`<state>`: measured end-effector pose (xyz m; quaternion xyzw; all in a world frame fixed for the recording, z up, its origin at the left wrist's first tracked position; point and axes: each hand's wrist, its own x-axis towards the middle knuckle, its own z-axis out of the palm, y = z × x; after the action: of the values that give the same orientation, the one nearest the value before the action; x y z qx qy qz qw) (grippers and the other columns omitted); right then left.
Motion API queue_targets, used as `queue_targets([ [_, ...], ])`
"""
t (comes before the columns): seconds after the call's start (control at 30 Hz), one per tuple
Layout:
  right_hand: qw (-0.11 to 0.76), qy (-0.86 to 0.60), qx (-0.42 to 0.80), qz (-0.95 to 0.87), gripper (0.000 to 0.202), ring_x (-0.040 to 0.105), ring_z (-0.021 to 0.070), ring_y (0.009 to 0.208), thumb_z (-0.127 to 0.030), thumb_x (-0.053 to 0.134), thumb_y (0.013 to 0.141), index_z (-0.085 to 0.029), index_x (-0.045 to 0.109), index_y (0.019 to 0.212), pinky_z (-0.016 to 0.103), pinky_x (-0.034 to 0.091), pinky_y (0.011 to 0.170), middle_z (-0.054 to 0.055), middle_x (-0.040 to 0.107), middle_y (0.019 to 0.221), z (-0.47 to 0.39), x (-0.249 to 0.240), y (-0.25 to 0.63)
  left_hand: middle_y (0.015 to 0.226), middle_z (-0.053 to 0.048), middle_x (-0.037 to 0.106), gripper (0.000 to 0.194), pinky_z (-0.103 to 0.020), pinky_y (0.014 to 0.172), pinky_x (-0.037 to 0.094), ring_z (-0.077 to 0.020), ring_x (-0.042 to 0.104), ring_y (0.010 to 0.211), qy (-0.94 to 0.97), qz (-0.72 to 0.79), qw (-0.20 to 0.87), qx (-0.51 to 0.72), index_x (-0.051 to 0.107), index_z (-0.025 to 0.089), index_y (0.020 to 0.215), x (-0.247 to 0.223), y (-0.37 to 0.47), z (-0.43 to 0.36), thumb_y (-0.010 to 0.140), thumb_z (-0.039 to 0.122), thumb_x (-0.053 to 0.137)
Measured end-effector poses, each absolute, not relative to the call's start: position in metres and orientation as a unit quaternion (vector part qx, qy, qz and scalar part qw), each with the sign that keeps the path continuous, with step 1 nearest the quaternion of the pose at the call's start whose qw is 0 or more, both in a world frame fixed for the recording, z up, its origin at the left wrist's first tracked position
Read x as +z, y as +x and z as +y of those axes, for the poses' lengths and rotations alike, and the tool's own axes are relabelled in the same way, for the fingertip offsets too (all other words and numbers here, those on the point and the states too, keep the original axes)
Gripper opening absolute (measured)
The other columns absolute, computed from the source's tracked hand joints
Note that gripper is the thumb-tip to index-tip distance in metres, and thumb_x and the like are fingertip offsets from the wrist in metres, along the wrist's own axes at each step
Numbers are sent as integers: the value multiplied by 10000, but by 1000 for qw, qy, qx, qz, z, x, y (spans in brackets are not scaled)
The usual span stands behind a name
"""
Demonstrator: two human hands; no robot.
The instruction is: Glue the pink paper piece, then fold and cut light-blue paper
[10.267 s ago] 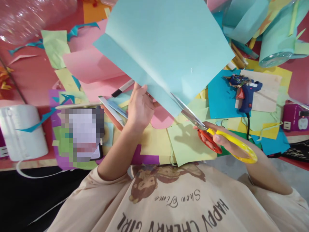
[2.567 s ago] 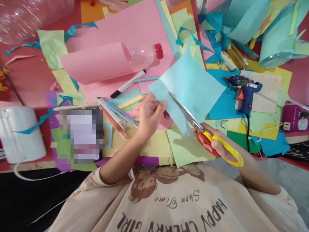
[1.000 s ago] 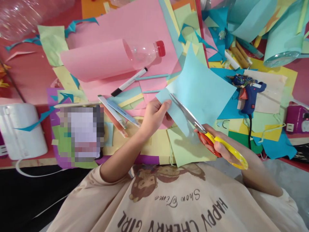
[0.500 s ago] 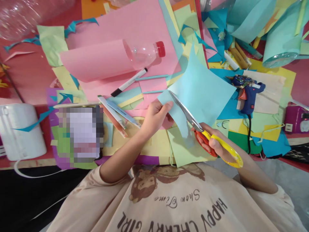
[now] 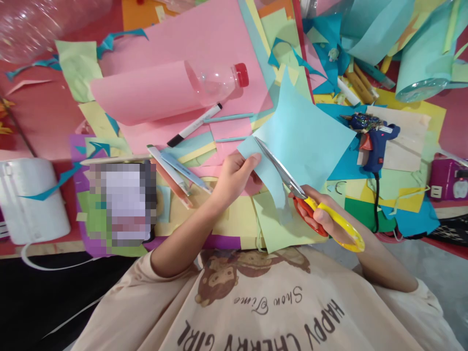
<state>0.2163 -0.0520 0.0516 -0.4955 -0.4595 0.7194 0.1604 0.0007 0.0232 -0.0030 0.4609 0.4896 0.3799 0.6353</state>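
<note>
A light blue sheet of paper (image 5: pixel 307 131) is partly cut, with a narrower flap hanging on its left side. My left hand (image 5: pixel 237 178) pinches this flap near its upper left corner, thumb on top. My right hand (image 5: pixel 323 209) is closed round the handles of scissors (image 5: pixel 288 180), one handle yellow and one red. The silver blades point up and left, lie along the cut and look nearly closed, their tips just above my left thumb.
A clear bottle (image 5: pixel 215 83) with a red cap, wrapped in pink paper, lies beyond my hands. A marker (image 5: pixel 195 125) and several pens lie left. A blue glue gun (image 5: pixel 376 146) rests right on paper. Paper scraps, a white case (image 5: pixel 34 200) and a purple box (image 5: pixel 448 180) surround them.
My right hand and the scissors have shifted very slightly left. The view has moved a little; my left hand keeps its pinch on the paper.
</note>
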Motion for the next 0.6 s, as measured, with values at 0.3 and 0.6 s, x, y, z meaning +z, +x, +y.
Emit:
queue_targets([
  [0.3, 135, -492, 700, -500, 630, 304, 80, 537, -764, 443, 835, -189, 491, 1087, 233, 271, 449, -32, 404, 710, -51, 44, 218, 403, 28, 487, 438, -199, 399, 424, -84, 493, 376, 454, 491, 634, 389, 411, 198, 449, -1, 1, 24, 787, 390, 611],
  [0.6, 147, -499, 675, -523, 634, 295, 88, 568, -775, 431, 830, -180, 488, 1042, 243, 265, 487, -29, 402, 711, -54, 47, 214, 489, 56, 319, 383, -204, 418, 309, -54, 330, 430, 400, 523, 626, 418, 376, 200, 535, -11, -3, 22, 812, 359, 588],
])
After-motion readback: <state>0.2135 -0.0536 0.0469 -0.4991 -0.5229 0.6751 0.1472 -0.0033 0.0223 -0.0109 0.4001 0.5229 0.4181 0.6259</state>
